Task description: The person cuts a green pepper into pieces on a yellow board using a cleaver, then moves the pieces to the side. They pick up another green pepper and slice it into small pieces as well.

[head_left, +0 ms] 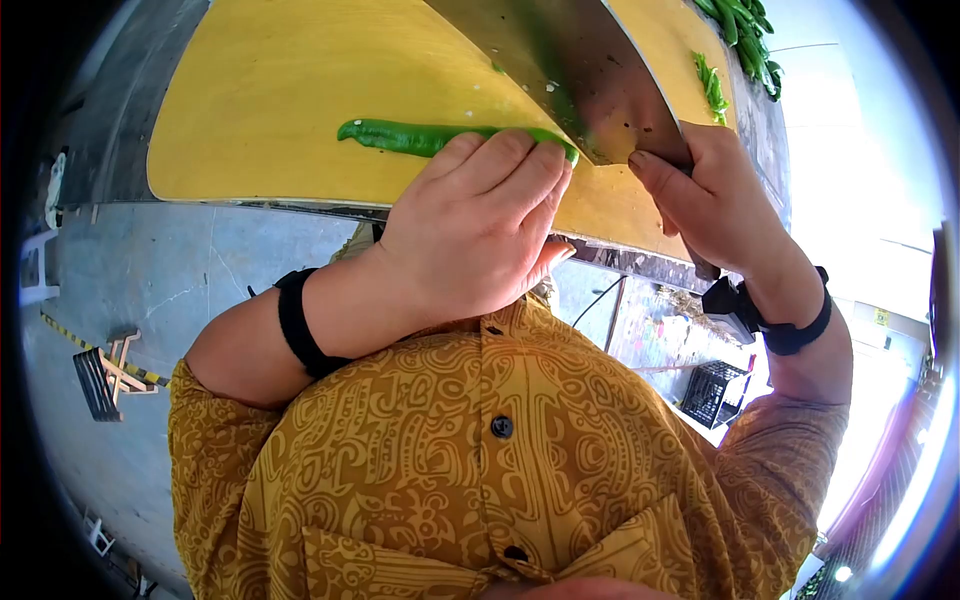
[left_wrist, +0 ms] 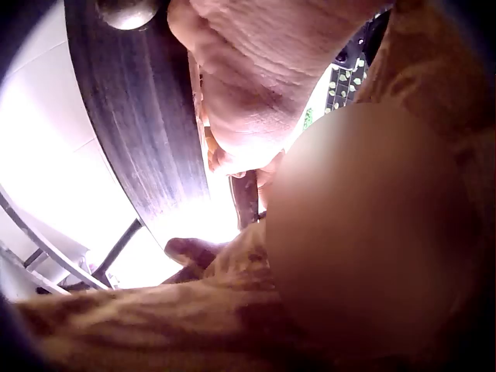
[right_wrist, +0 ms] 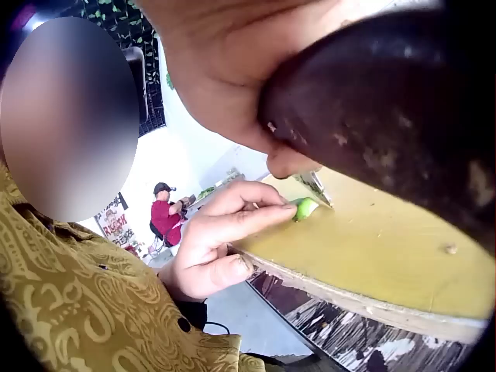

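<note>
Fingers of the left hand (head_left: 475, 220) nearly straight, laid over a long green pepper (head_left: 385, 137) lying along the near edge of a yellow board (head_left: 260, 90); left thumb clear of the pepper, out past that edge. Wrapped round the dark handle of a broad knife (head_left: 590, 90), the right hand (head_left: 715, 200), with thumb tip against the metal. Blade slanting above the board, right beside the pepper's right end. Farther right on the board, a small heap of cut green strips (head_left: 710, 88). Off the board's right side, on the dark surface (head_left: 130, 90), a pile of whole green peppers (head_left: 745, 40). Below the board's left side, on the floor, a folding wooden stool (head_left: 120, 378).
</note>
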The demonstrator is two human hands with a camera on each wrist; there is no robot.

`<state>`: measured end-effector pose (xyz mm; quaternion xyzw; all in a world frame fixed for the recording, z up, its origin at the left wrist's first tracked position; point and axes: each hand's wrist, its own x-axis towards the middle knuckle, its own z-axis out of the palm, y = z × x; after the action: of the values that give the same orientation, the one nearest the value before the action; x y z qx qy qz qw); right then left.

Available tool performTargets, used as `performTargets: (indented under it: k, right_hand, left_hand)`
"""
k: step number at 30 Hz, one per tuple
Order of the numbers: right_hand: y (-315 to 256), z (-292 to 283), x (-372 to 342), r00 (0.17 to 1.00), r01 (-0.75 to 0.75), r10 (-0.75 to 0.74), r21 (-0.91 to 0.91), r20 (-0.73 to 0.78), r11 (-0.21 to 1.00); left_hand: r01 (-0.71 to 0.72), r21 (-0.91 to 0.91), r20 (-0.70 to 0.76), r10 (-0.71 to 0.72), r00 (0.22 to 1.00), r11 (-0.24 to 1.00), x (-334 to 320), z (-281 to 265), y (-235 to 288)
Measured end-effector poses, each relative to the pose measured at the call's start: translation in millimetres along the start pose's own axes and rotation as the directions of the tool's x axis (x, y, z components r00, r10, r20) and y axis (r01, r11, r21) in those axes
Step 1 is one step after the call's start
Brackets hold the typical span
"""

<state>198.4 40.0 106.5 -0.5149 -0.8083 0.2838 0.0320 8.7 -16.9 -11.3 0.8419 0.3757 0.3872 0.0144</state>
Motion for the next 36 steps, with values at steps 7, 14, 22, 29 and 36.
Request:
performTargets:
  k: [7,14,22,29,36]
  right_hand:
    - [-7.5,-8.8,-13.8,0.999,0.023,-0.021,-0.086,0.028,0.996]
    - [-10.8,-11.7,-12.6,0.997,0.033,-0.022,-0.167,0.073,0.985]
    - [-23.5,-9.5,-3.0,0.993,-0.010,0.036,-0.225,0.116,0.974]
    - [-21.5,4.3,14.7,0.992,0.125,-0.116,-0.174,0.058,0.977]
    - [-4.9,1.8,7.5,1.000,0.017,-0.017,0.002,-0.017,1.000]
  left_hand:
    - [-0.002,0.011,-0.014,0.002,1.000,1.000,-1.2,1.9,0.6]
    - [-0.005,-0.005,0.003,0.005,1.000,1.000,-0.4,-0.8,0.0]
    - [-0.042,0.020,0.004,0.042,0.999,0.999,-1.1,1.9,-3.9]
    - [-0.021,0.024,-0.011,0.021,1.000,0.999,-1.6,1.1,-4.1]
    - [-0.033,0.018,0.008,0.033,0.999,0.999,-1.1,1.1,-2.8]
